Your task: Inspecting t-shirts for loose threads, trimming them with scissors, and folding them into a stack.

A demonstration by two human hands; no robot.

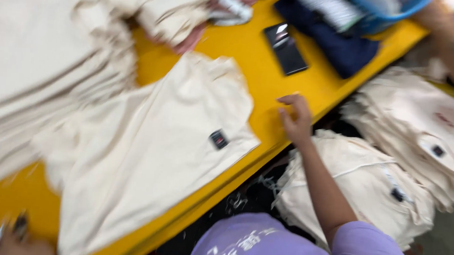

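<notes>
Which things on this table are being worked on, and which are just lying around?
In hand:
cream shirt spread on the yellow table
right hand above the table edge
left hand holding a small tool, too blurred to identify

Lying about:
phone
navy cloth
blue basket
shirt stacks

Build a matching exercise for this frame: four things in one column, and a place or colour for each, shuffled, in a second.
Things
1. phone
2. spread cream garment
3. right hand
4. blue basket

Places or colours
A. at the top edge of the view, above a dark navy cloth
B. over the near edge of the yellow table, fingers curled
C. black, lying flat on bare yellow
D. lies flat in the middle, with a small dark label

Pairs: 1-C, 2-D, 3-B, 4-A
</notes>
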